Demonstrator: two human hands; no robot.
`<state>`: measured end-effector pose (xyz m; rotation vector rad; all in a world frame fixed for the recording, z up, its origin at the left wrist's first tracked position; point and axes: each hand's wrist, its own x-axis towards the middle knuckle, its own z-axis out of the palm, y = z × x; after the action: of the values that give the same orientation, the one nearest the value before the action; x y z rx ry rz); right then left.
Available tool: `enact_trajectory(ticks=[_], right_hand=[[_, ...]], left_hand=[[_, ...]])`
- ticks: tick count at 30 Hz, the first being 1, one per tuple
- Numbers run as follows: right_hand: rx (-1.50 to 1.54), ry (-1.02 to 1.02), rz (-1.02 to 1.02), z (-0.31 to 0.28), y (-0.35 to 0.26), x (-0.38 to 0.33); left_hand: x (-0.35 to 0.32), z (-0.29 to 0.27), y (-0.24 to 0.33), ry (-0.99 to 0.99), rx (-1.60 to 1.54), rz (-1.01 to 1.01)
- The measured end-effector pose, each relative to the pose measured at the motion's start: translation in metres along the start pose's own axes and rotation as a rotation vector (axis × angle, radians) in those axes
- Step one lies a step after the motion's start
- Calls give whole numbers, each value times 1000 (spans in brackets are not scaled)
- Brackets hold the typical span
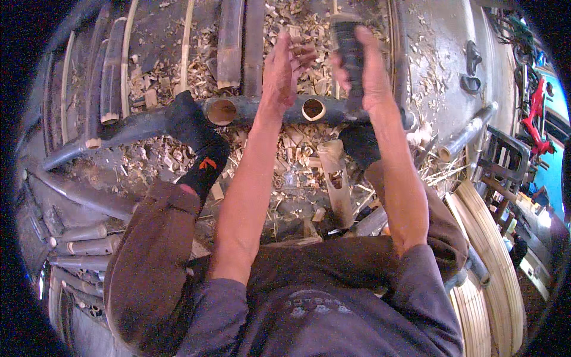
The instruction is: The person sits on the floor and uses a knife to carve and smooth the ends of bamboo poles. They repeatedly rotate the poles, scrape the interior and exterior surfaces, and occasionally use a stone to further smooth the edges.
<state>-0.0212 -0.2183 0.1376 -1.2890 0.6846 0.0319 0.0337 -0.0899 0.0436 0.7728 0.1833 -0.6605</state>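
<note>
My left hand [287,68] hovers over the middle of a dark bamboo pole, fingers apart and nothing in it. To its right, my right hand [375,71] grips a dark, ribbed, oblong piece [352,56], upright in the picture and smeared by motion; its exact kind does not show. The bamboo pole [267,112] lies crosswise below both hands, with a round hole [221,111] left of my left forearm and a pale-rimmed hole [313,109] between my arms. My feet, in black socks [193,128], rest against the pole.
Wood chips [160,80] litter the floor. Long dark bamboo lengths [231,44] lie beyond the pole. A pale split bamboo piece [336,184] lies between my legs. Curved pale slats [491,262] stand at the right, with sandals [471,68] farther off and bamboo tubes [89,245] at left.
</note>
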Motion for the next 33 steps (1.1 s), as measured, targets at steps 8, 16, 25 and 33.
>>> enact_trajectory(ticks=[8,16,25,33], right_hand=[[-445,-379,56,40,63,52],[-466,-59,-188,23,100,75],[-181,840,-366,-25,141,0],[-478,-37,-265,21,90,55]], left_hand=[[2,-12,-6,356,-55,276],[70,-29,-38,84,357,342],[52,84,-114,-886,1067,-221],[33,11,-31,425,294,456]])
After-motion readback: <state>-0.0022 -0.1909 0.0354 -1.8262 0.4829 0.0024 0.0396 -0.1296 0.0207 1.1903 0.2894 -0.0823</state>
